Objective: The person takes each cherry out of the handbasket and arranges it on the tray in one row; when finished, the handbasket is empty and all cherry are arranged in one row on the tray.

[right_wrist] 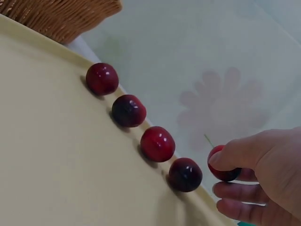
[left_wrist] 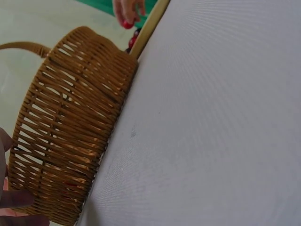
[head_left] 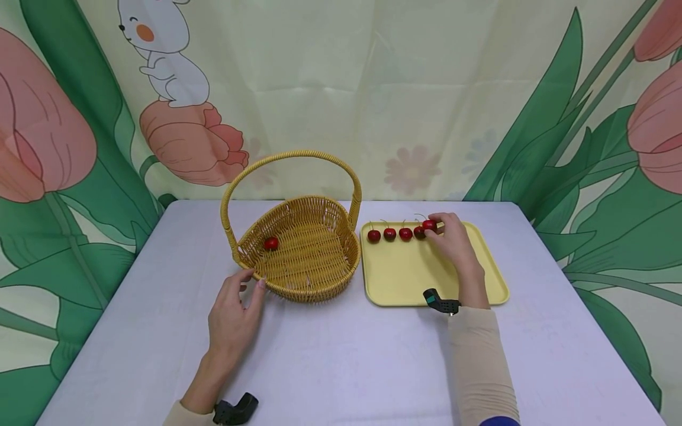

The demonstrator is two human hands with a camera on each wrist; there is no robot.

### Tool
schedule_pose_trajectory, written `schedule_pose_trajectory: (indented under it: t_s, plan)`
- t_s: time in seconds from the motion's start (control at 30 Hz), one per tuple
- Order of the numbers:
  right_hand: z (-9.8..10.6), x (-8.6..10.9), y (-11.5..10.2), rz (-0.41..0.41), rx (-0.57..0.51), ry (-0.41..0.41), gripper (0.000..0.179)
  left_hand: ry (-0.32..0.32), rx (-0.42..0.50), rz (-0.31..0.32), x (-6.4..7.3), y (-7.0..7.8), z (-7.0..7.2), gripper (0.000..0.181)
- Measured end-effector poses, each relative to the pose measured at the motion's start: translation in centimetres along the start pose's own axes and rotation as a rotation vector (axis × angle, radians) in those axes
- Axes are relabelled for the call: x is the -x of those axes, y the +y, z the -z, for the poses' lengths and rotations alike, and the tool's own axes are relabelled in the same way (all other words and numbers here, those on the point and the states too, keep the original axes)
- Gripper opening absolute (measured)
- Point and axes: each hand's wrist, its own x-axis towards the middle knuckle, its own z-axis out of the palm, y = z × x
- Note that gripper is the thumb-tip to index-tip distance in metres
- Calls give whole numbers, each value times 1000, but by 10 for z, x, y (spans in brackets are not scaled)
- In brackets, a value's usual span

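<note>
A wicker basket (head_left: 319,291) with a tall arched handle stands on the table, with one red cherry (head_left: 271,244) inside at its left. My left hand (head_left: 234,316) touches the basket's near-left rim with its thumb and fingertips, the fingers only loosely bent. Over the far edge of a yellow tray (head_left: 405,278), my right hand (head_left: 453,242) pinches a cherry (right_wrist: 225,165) by its body, its stem sticking up. Beside that hand, several dark red cherries (right_wrist: 157,144) sit in a row along the tray's far edge. In the right wrist view the pinched cherry is apart from the row.
The tray lies just right of the basket on a white tablecloth (head_left: 330,367). A printed curtain (head_left: 437,89) with flowers and leaves hangs behind the table. The basket's handle (head_left: 298,154) rises high above its rim.
</note>
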Motion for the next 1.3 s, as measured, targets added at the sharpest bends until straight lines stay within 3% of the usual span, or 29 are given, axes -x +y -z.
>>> schedule_pose_trajectory:
  t_s: [0.53,1.0,1.3]
  plan:
    - [-4,-2,19,-91,20,21,44,0,7,3,1,-1,-1,38]
    - [-14,-4,23,-98,64,62,43,2,-5,6,1,0,0,39]
    - [-9,-3,20,-114,45,65,47,3,3,-1,0,0,0,38]
